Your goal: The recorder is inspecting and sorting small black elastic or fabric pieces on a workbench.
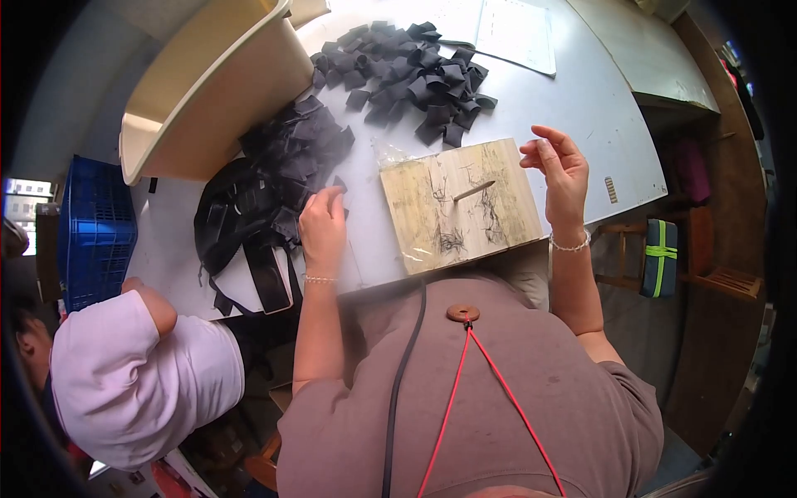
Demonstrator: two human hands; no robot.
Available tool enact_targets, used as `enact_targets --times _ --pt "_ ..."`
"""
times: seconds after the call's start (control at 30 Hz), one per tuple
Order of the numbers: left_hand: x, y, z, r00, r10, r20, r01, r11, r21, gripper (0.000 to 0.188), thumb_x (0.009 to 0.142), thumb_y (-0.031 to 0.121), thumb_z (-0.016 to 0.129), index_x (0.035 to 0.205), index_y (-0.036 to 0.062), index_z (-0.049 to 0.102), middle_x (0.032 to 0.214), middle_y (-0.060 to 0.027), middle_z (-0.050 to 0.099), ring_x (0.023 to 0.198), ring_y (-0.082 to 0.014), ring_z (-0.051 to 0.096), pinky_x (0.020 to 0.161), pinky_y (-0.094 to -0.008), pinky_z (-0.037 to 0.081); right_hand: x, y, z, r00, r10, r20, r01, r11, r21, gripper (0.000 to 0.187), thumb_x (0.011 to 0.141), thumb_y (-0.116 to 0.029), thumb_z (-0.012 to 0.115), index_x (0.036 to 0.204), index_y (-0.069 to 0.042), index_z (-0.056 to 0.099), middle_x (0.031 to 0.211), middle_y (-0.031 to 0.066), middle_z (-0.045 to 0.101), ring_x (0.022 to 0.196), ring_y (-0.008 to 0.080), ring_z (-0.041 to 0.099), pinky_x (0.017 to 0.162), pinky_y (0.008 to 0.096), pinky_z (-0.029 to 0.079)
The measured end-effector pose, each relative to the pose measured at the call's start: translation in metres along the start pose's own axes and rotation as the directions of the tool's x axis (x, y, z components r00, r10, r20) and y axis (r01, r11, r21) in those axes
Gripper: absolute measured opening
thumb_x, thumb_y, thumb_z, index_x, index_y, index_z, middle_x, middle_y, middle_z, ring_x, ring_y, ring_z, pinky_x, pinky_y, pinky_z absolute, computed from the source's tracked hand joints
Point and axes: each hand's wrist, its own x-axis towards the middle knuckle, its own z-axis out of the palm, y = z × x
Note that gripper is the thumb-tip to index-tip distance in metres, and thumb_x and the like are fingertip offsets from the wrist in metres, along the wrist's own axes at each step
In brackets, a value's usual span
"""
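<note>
My left hand [322, 228] is closed at the near edge of a heap of black fabric pieces [303, 145]. A small dark fabric piece [339, 184] pokes out at its fingertips. Right of it, at the table's front edge, lies a pale wooden block [415, 199] with clear film at its edges. A pointed spike [475, 191] stands tilted from the middle of the block, with dark thread-like scraps around it. My right hand [566, 178] is raised by the block's right side, fingers curved and apart, with nothing visible in them.
More small black pieces [398, 70] spread over the white table's [598, 124] far part. Black straps [266, 274] hang over the front edge at left. A beige bin [224, 100], a blue crate [98, 232] and a person in a pale shirt [149, 373] are at left. A paper sheet [515, 33] lies at back.
</note>
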Motion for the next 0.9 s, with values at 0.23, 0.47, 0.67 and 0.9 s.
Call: enact_targets --times 0.23,0.47,0.67,0.9 --pt "0.010 0.073 -0.030 0.954 -0.176 0.243 0.287 0.297 -0.911 0.021 0.088 0.008 0.059 0.107 -0.0019 0.062 0.090 -0.0080 0.067 0.072 -0.0100 0.064 0.064 -0.0240 0.056 -0.067 -0.076 0.024 0.811 -0.258 0.525 0.255 0.964 0.079 0.015 0.079 0.003 0.063 0.095 0.003 0.061 0.078 0.0096 0.063 0.066 0.0132 0.059 0.061 0.0234 0.049" --pt "-0.008 0.115 -0.043 0.956 -0.036 0.292 0.292 0.247 -0.924 0.024 0.089 0.007 0.057 0.108 -0.0064 0.061 0.095 -0.0105 0.066 0.077 -0.0131 0.063 0.069 -0.0258 0.055 -0.067 -0.059 0.076 0.830 -0.364 0.423 0.486 0.844 -0.226 0.016 0.073 0.001 0.070 0.088 0.000 0.062 0.078 0.0089 0.063 0.064 0.0146 0.061 0.057 0.0240 0.048" --pt "-0.016 0.116 -0.040 0.941 -0.018 0.339 0.338 0.123 -0.933 0.024 0.090 0.007 0.054 0.108 -0.0071 0.060 0.095 -0.0119 0.065 0.082 -0.0144 0.063 0.073 -0.0269 0.054 -0.075 -0.054 0.071 0.935 -0.084 0.346 0.153 0.972 -0.177 0.028 0.086 -0.010 0.063 0.108 0.005 0.053 0.083 0.0083 0.064 0.065 0.0093 0.059 0.058 0.0220 0.049" --pt "-0.024 0.115 -0.031 0.941 0.024 0.337 0.323 0.227 -0.919 0.024 0.087 0.006 0.059 0.108 -0.0039 0.060 0.096 -0.0088 0.064 0.077 -0.0120 0.061 0.070 -0.0242 0.051 -0.084 -0.050 0.064 0.876 0.224 0.427 -0.262 0.965 0.032 0.017 0.086 -0.012 0.064 0.090 0.005 0.062 0.067 0.0021 0.062 0.057 0.0041 0.056 0.049 0.0191 0.045"
